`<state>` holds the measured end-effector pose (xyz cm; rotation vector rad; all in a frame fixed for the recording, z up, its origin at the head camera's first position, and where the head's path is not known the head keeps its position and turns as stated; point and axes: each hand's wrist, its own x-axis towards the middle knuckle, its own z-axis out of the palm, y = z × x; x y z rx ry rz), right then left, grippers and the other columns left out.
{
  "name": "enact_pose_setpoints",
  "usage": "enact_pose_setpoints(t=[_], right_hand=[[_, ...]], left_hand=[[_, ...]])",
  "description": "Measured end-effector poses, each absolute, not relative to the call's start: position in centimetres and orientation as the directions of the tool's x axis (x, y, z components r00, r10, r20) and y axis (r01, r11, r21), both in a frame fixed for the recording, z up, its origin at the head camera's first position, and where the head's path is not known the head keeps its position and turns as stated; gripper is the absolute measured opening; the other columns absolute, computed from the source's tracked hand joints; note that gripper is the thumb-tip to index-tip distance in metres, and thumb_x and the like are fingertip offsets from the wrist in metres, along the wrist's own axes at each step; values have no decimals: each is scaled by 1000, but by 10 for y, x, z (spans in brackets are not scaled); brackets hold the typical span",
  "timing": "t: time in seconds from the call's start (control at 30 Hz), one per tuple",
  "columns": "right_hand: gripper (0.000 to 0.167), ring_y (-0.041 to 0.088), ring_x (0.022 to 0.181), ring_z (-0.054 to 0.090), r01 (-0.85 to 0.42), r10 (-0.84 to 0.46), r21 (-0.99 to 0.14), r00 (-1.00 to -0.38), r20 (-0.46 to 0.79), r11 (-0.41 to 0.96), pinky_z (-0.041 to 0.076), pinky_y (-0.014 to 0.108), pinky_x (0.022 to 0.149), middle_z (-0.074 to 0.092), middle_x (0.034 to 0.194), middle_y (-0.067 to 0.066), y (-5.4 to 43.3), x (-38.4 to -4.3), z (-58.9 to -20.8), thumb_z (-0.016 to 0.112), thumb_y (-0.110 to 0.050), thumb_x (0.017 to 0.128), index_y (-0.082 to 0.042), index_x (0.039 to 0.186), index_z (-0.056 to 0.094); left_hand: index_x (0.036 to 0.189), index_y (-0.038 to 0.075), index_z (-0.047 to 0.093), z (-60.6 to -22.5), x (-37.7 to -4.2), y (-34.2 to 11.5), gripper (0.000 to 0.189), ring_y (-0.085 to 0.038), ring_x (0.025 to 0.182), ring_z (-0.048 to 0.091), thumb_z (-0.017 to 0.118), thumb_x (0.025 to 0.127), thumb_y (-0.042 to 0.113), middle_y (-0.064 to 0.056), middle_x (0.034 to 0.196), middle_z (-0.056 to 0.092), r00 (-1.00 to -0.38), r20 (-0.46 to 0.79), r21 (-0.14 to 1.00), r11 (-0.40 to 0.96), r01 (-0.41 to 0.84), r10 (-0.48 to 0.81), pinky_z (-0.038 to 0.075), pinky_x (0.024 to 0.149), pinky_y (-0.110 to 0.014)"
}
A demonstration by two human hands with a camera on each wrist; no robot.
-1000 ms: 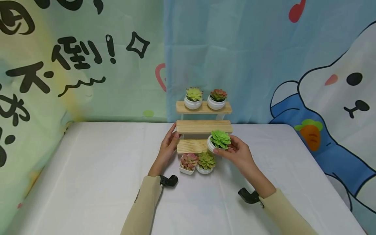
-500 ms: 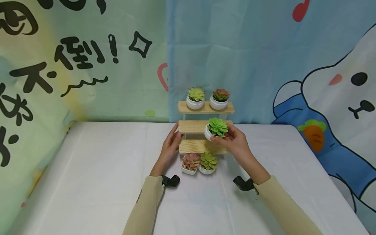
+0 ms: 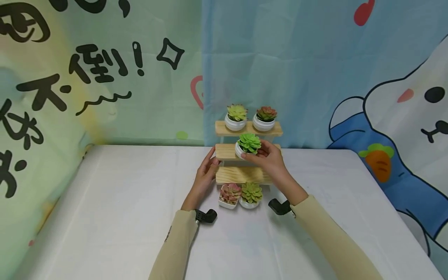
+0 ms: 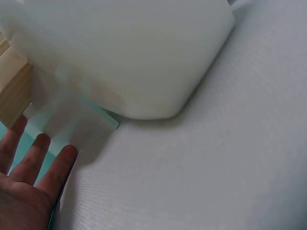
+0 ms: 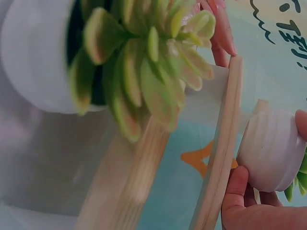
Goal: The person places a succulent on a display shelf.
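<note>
A three-tier wooden plant stand point(image 3: 241, 175) stands at the back of the table. My right hand point(image 3: 274, 161) holds a bright green potted succulent point(image 3: 249, 143) by its round white pot, over the middle shelf. In the right wrist view, thumb and fingers pinch the white pot point(image 5: 271, 148) right beside a shelf edge point(image 5: 218, 158). My left hand point(image 3: 204, 173) rests against the stand's left side; in the left wrist view its fingers point(image 4: 57, 167) lie straight and spread along the pale side panel point(image 4: 67, 115).
On the top shelf sit a yellow-green succulent point(image 3: 236, 116) and a reddish one point(image 3: 265, 118). A pink succulent point(image 3: 230, 194) in a square pot and a green one point(image 3: 251, 194) stand on the white table point(image 3: 133, 217) before the stand. Printed cloth point(image 3: 287, 70) hangs behind.
My right hand has carried the bright green succulent up and left, from the bottom shelf's right end to the middle shelf. My left hand stays at the stand's side. The view has shifted slightly.
</note>
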<state>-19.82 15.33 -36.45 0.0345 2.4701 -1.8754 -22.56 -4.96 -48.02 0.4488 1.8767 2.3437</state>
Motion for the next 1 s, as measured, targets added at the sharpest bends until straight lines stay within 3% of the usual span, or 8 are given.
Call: enact_pose_setpoints(t=[0.57, 1.0], right_hand=[[68, 32, 119, 54, 54, -18, -942, -998, -63, 332, 47, 42, 96, 52, 138, 18, 138, -214, -368, 74, -23, 89, -6, 146, 43], [65, 29, 112, 56, 23, -28, -933, -999, -35, 358, 49, 34, 88, 54, 134, 18, 137, -212, -370, 73, -19, 89, -5, 145, 43]], left_hand=[[157, 16, 24, -481, -226, -50, 53, -39, 132, 45, 42, 107, 21, -24, 149, 40, -946, 173, 968, -225, 112, 276, 50, 94, -44], [157, 16, 23, -482, -226, -50, 54, -38, 132, 46, 43, 107, 22, -24, 149, 40, -943, 182, 967, -225, 120, 278, 51, 94, -43]])
